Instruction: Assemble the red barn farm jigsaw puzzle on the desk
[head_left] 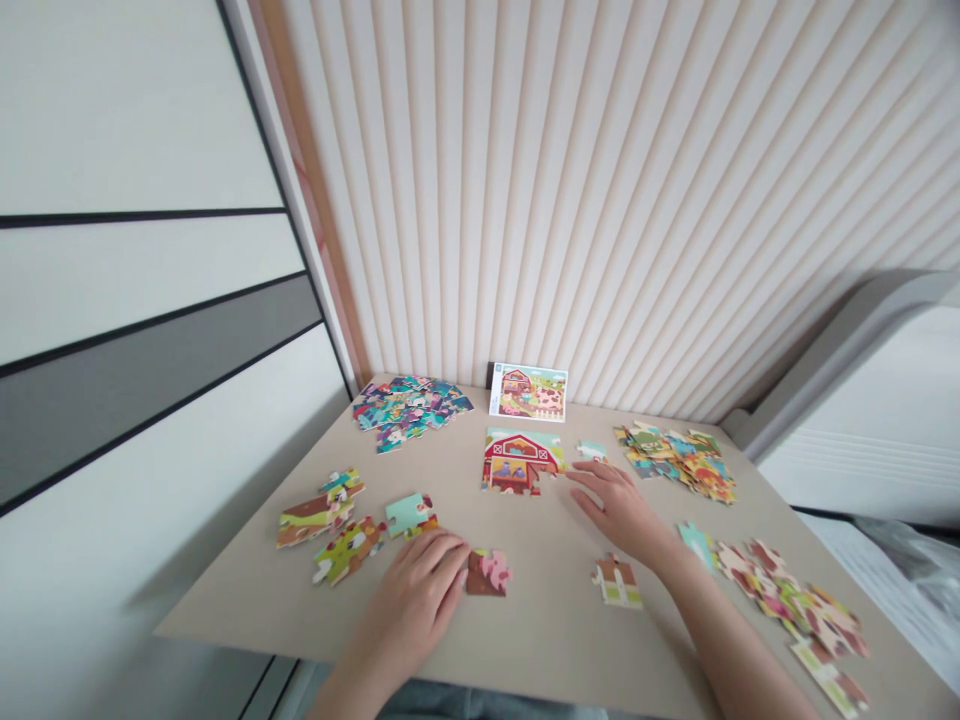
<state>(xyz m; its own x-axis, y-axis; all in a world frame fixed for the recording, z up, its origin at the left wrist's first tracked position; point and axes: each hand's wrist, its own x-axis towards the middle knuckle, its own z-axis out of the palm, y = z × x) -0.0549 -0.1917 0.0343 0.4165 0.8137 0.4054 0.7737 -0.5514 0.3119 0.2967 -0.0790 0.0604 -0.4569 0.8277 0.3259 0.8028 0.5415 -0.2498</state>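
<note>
At the near edge, grey-blue cloth (487,703) shows below the table (540,640). The left hand (427,580) is palm down, left of centre, its fingers curved and close together; whether they pinch anything underneath cannot be told. Its fingertips are at the left edge of the pig piece (491,573), brown and pink, which lies flat; contact is unclear. The fence piece (618,583), brown, white and green, lies apart to the right. At the near right is the cow pile (806,605), a loose spread of pink, brown and green pieces, with a pale teal piece (697,545) at its far left end, beside the right forearm.

Just beyond the left hand is the sky piece (410,513), mostly teal with red and orange at its edge. Left of it lies the green pile (330,525), of green, brown and orange pieces.

Farther in, the right hand (615,505) is palm down with its fingers spread, no piece seen pinched. Its fingertips reach the right side of the barn section (520,462), joined pieces lying flat near the middle of the far part. The small piece (592,451), teal and white, lies just beyond this hand. To the right is the yellow pile (679,462).

Farthest on the table, the purple pile (411,408) is at the left, and the picture card (529,392), showing a red barn and a cow, leans upright beyond the barn section. Behind rises a ribbed wall (540,200).
</note>
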